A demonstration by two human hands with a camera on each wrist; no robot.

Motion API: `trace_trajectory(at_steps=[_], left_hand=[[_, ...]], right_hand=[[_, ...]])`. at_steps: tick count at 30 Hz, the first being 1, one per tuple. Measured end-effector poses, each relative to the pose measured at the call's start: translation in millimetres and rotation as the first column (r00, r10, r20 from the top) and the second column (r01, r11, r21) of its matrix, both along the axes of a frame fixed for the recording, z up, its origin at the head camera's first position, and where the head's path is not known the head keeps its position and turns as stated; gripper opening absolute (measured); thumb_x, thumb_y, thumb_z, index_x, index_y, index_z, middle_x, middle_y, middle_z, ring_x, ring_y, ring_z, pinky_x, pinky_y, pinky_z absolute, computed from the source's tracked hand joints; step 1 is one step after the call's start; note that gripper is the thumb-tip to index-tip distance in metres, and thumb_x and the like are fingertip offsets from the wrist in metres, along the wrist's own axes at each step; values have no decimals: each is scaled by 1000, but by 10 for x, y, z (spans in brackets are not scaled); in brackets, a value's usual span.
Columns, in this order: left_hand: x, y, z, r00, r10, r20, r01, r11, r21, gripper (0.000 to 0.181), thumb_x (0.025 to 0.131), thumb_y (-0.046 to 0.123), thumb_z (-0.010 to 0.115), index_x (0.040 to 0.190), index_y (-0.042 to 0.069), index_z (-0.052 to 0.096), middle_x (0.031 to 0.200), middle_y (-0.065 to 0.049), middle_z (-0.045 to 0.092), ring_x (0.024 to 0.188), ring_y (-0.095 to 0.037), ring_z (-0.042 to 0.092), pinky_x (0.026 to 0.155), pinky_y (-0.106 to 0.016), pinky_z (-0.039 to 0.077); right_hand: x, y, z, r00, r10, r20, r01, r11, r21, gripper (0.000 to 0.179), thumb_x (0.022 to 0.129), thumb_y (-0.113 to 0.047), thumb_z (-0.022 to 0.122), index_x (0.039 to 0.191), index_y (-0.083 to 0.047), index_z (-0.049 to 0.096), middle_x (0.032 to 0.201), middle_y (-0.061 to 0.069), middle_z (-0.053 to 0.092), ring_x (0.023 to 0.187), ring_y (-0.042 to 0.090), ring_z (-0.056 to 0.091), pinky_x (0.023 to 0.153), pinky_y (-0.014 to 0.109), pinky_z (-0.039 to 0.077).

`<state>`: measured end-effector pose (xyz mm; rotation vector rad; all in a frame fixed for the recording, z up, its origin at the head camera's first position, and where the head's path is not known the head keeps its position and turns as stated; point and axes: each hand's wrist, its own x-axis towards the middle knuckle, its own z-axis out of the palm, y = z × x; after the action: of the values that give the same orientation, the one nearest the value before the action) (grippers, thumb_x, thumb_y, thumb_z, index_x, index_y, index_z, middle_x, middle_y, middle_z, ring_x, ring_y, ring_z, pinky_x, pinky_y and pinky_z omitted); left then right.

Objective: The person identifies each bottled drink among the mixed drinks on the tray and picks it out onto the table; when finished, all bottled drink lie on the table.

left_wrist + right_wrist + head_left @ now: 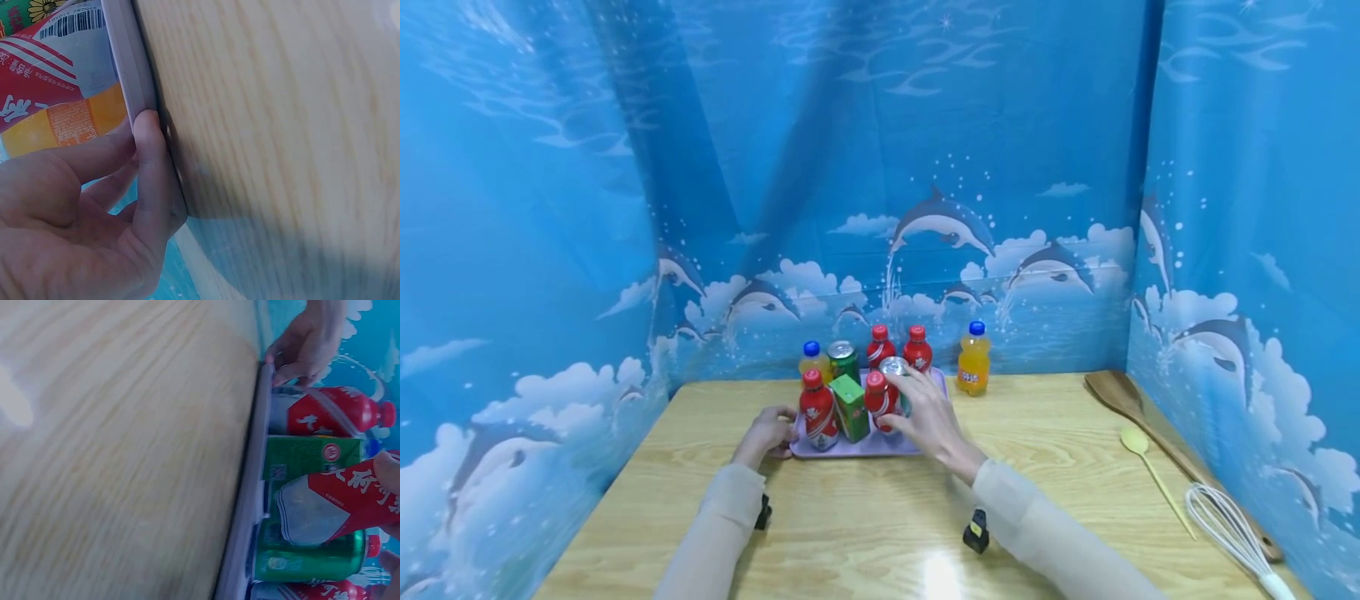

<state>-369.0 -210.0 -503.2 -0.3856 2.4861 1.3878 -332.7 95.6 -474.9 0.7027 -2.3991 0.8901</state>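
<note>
A pale purple tray [850,450] is crowded with drinks at the back of the table. My left hand [769,435] pinches the tray's left rim between thumb and fingers. With its thumb and fingers, my right hand [931,412] holds a red drink bottle [340,503], which leans over the tray's front. Beside that bottle stands a green drink carton [852,410], with another red bottle [818,414] at the front left. Behind are a green can [843,363], an orange drink bottle [814,363] and red bottles [917,348]. Another can [893,366] sits partly hidden by my right hand.
An orange drink bottle [973,362] with a blue cap stands right of the tray. Along the table's right side lie a wooden spatula [1123,396], a yellow spoon [1137,442] and a whisk [1228,521]. Blue dolphin-print curtains [880,167] surround the wooden table [865,525].
</note>
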Motion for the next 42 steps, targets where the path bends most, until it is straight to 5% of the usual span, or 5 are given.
trace_trajectory(at_steps=[8, 24, 33, 37, 42], left_hand=[[-4, -30, -5, 1000, 0, 2, 0, 1000, 14, 50, 94, -7, 62, 143, 0, 54, 100, -14, 61, 74, -15, 61, 59, -21, 59], [17, -23, -38, 1000, -7, -6, 7, 1000, 1, 51, 95, -5, 62, 145, -1, 53, 106, -18, 63, 74, -16, 63, 60, -21, 60], [34, -21, -20, 1000, -2, -7, 2, 1000, 13, 52, 94, -7, 62, 145, -2, 53, 112, -21, 64, 72, -15, 63, 60, -22, 60], [20, -20, -19, 1000, 6, 5, -6, 1000, 17, 52, 95, -6, 62, 146, 0, 53, 114, -21, 65, 74, -16, 63, 61, -22, 60], [5, -14, -20, 1000, 8, -1, -8, 1000, 28, 51, 95, -6, 62, 145, 0, 54, 109, -19, 65, 75, -16, 63, 60, -22, 60]], right_hand=[[95, 7, 181, 990, 33, 140, -7, 983, -181, 74, 84, -19, 88, 151, -17, 57, 153, 8, 61, 131, 30, 65, 109, 50, 58], [99, 288, 418, 922, 136, 362, 47, 890, -453, 72, 94, -10, 77, 159, -18, 47, 158, 12, 53, 128, 38, 59, 95, 42, 64], [-10, 688, 405, 951, 44, 305, 117, 864, -491, 74, 92, -3, 78, 159, -11, 47, 156, 20, 53, 125, 43, 62, 92, 22, 59], [-78, 901, 378, 949, -23, 315, 182, 855, -486, 74, 93, -5, 78, 159, -13, 47, 155, 20, 53, 125, 43, 61, 83, 9, 52], [-135, 1137, 353, 934, -96, 345, 261, 841, -473, 73, 95, -7, 76, 160, -13, 44, 156, 19, 53, 123, 40, 59, 84, 13, 52]])
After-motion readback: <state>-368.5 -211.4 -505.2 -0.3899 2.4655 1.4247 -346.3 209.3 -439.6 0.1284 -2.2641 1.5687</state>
